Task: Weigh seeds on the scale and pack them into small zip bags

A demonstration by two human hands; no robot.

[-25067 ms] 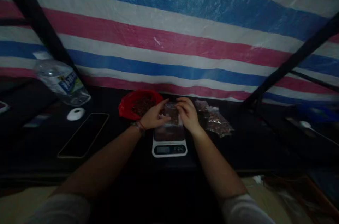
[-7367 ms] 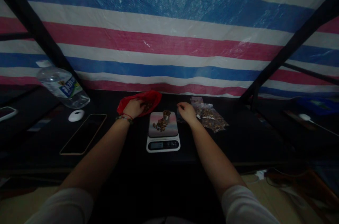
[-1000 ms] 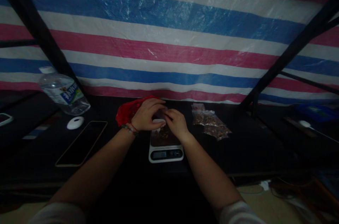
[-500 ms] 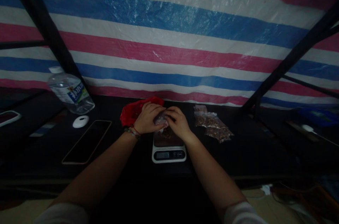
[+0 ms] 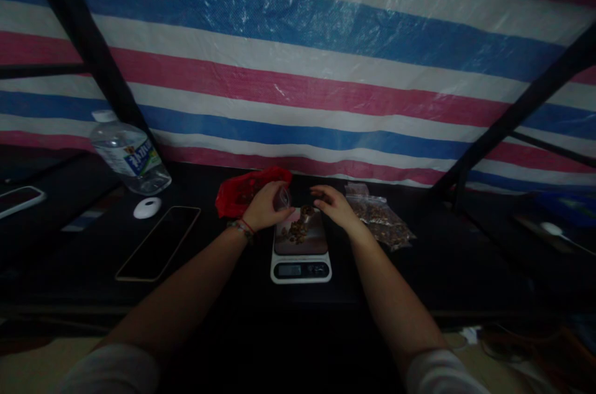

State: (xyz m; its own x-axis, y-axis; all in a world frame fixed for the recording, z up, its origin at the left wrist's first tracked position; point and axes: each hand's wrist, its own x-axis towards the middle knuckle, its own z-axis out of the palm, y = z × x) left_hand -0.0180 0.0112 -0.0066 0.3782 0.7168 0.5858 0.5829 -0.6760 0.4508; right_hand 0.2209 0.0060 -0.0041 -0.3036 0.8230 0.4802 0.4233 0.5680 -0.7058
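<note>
My left hand (image 5: 266,207) is closed around a small clear plastic bag (image 5: 282,198), held at the upper left of a white digital kitchen scale (image 5: 302,271). On the scale's platform lies a heap of brown dried bits (image 5: 298,231), too small to name. To the scale's upper right, my right hand (image 5: 336,206) is open, its fingers apart and nothing seen in them. Behind my left hand sits a red plastic bag (image 5: 230,195) with dark contents. Several filled clear zip bags (image 5: 384,223) of brown bits lie right of my right hand.
Left on the black table stand a large clear bottle (image 5: 133,155), a white oval object (image 5: 147,208) and a dark phone (image 5: 158,244). Another phone (image 5: 21,200) is at the far left. A striped plastic sheet (image 5: 298,84) hangs behind, between black frame bars.
My hands have moved apart; the right one has left the small clear bag and opened. More of the brown bits on the scale now show. The view has shifted slightly.
</note>
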